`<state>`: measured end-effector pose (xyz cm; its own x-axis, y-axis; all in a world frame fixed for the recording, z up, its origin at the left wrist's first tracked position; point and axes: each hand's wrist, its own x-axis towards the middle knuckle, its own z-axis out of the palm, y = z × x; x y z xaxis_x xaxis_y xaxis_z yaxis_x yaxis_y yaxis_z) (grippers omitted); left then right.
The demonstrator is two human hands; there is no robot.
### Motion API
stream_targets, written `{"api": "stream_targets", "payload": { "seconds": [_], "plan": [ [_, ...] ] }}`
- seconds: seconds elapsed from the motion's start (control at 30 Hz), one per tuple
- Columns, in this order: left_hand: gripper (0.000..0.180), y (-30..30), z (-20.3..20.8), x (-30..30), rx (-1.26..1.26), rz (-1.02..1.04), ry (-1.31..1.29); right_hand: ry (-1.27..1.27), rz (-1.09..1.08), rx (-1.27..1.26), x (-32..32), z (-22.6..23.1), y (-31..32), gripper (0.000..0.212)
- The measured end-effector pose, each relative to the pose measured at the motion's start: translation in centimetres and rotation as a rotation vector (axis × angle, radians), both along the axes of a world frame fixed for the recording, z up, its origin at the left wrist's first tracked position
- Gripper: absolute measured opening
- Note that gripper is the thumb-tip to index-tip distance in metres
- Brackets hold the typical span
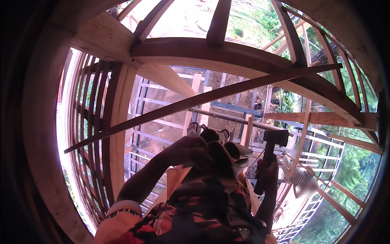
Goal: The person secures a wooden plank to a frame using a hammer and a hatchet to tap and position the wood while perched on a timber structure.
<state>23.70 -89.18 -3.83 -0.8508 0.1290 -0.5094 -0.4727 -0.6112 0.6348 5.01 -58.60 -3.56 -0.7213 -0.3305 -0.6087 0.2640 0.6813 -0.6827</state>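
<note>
In my right hand a hammer stands upright, its broad dark head above my fist and the handle's lower end below it. My left hand is at my waist with its fingers bent, over the mouth of a dark tool pouch. The fingertips are in shadow, and whatever they may hold is hidden. Beyond my hands, a long thin wooden strip slants across the view, rising to the right.
A thick wooden beam spans ahead, with rafters above it. Upright slats line the left, beside a post. My sandalled feet are high above a lower frame. A person in stripes is below right.
</note>
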Motion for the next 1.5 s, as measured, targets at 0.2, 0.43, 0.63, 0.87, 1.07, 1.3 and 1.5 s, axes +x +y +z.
{"api": "stream_targets", "payload": {
  "seconds": [0.2,0.43,0.63,0.87,1.07,1.3,1.5],
  "plan": [
    [0.017,0.2,-0.6,1.2,-0.016,0.126,-0.098,-0.043,0.004,-0.016,-0.1,0.5,-1.2,0.023],
    [0.017,0.9,-1.6,1.7,0.032,0.188,-0.029,0.055,0.090,-0.033,0.5,-1.9,-0.6,0.022],
    [0.018,0.9,-1.8,1.4,0.038,0.158,-0.026,0.011,0.087,0.024,0.5,-1.1,-0.3,0.043],
    [0.024,4.8,1.4,-0.3,-0.971,-0.137,0.382,0.080,0.132,0.020,0.5,-2.1,0.2,0.043],
    [0.038,-1.3,3.1,1.9,-1.367,0.252,0.018,0.177,0.027,-0.026,1.3,-1.2,0.8,0.025],
    [0.062,-13.9,0.4,13.8,-2.193,-0.028,-0.246,0.075,0.068,-0.082,0.4,-1.5,0.2,0.047],
    [0.040,-13.5,-0.9,14.7,-1.768,0.022,-0.333,-0.054,-0.027,-0.290,0.5,-2.6,0.5,0.055]
  ]
}}
